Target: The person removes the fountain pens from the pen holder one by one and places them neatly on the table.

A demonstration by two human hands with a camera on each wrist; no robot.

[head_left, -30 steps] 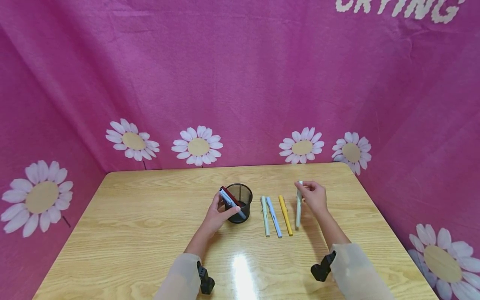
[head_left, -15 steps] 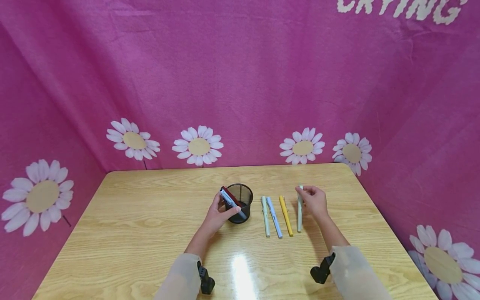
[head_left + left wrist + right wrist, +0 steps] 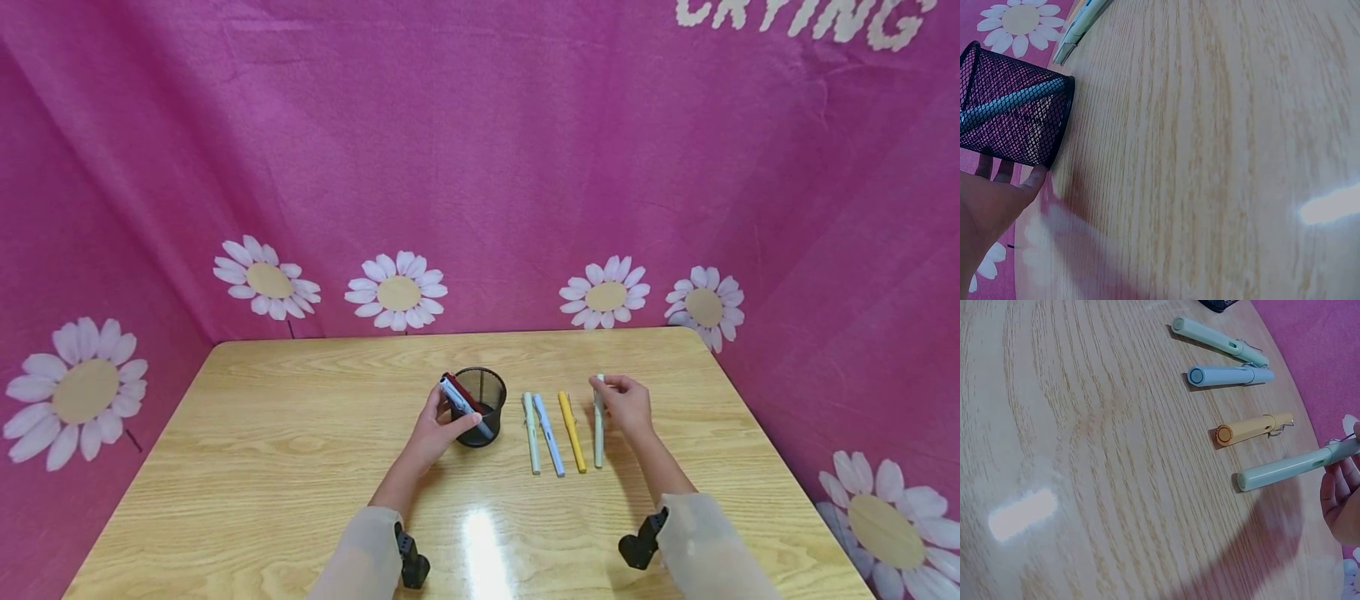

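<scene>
The left hand (image 3: pixel 429 435) holds the cup (image 3: pixel 492 427) between its thumb and its fingers; inside lean a red pen (image 3: pixel 467 392) and a pale pen (image 3: pixel 459 397). The right hand (image 3: pixel 628 407) pinches a green pen (image 3: pixel 598 433) at the far end; whether the near end touches the table (image 3: pixel 300 433), I cannot tell. Between the hands, from right to left, lie a yellow pen (image 3: pixel 572 433), a blue pen (image 3: pixel 549 437) and a second green pen (image 3: pixel 532 437).

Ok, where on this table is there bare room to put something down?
The widest bare patch of table lies left of the left hand and mesh cup. Another lies between the left sleeve and right sleeve. It's crowded from the cup rightward: green pen, blue pen, yellow pen, then the right hand holding another green pen.
</scene>
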